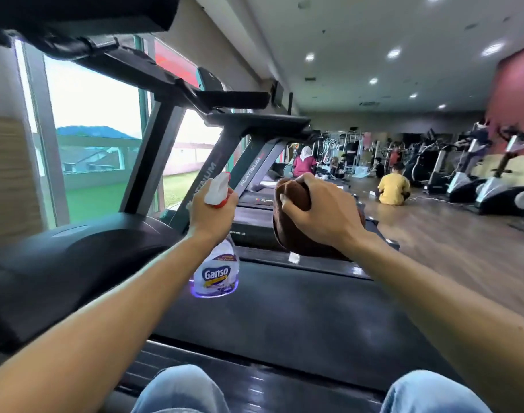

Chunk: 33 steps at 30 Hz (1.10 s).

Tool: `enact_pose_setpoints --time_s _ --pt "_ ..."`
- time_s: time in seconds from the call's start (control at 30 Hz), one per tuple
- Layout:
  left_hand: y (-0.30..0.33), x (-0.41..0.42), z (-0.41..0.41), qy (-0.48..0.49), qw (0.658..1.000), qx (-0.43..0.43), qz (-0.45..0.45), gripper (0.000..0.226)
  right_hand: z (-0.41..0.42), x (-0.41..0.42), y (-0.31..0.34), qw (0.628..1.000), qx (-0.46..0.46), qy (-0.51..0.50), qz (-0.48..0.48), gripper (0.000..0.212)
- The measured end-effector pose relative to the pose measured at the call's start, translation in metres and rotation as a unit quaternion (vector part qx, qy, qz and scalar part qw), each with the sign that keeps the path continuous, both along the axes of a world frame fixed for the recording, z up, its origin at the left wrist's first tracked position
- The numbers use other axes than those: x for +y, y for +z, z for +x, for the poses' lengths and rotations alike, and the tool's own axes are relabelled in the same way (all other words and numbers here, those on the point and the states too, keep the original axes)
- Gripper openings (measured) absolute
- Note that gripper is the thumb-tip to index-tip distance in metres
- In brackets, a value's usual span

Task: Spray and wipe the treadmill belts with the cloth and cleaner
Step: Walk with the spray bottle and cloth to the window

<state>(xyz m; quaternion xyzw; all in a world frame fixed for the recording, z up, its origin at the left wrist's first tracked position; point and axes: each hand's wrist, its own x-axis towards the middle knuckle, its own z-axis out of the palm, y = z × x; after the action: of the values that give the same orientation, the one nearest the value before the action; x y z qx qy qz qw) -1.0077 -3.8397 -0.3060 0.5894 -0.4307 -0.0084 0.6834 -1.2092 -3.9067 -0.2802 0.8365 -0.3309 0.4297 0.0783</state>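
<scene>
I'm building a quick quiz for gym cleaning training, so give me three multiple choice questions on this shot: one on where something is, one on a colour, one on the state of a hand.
1. Where is the spray bottle?
A. Lying on the floor
B. Held up in the left hand above the treadmill belt
C. Standing on the window sill

2. What colour is the cloth?
A. Brown
B. Bright blue
C. White

3. What is the right hand doing?
A. Hanging open and idle
B. Pressing flat on the belt
C. Gripping the bunched cloth

Answers:
1. B, the left hand's fingers wrap the bottle's neck and its base hangs clear of the dark belt.
2. A, the fabric bulging from the hand is dark brown.
3. C, the fingers are curled over the cloth, held up off the belt.
</scene>
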Motion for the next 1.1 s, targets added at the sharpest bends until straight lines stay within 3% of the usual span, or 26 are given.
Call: enact_pose_setpoints --time_s 0.27,0.37,0.67,0.93,1.1 --pt "0.020 -0.005 -0.056 -0.054 0.998 0.037 -0.023 0.015 -0.076 0.004 -0.001 0.998 0.000 -0.059 -0.008 0.038" --pt "0.015 -0.016 -0.071 -0.081 0.995 0.055 -0.015 0.008 -0.091 0.000 -0.008 0.996 0.010 -0.085 -0.005 0.032" --pt "0.001 -0.073 -0.093 -0.116 0.988 0.100 0.022 0.016 -0.113 -0.046 -0.003 0.994 0.021 -0.112 0.004 0.033" --pt "-0.013 -0.206 -0.084 -0.112 0.983 0.131 0.061 0.014 -0.118 -0.174 -0.010 0.993 0.020 -0.115 0.022 0.037" --pt "0.032 -0.311 -0.101 -0.098 0.987 0.116 0.050 0.021 -0.128 -0.274 0.034 0.992 -0.002 -0.125 0.025 0.035"
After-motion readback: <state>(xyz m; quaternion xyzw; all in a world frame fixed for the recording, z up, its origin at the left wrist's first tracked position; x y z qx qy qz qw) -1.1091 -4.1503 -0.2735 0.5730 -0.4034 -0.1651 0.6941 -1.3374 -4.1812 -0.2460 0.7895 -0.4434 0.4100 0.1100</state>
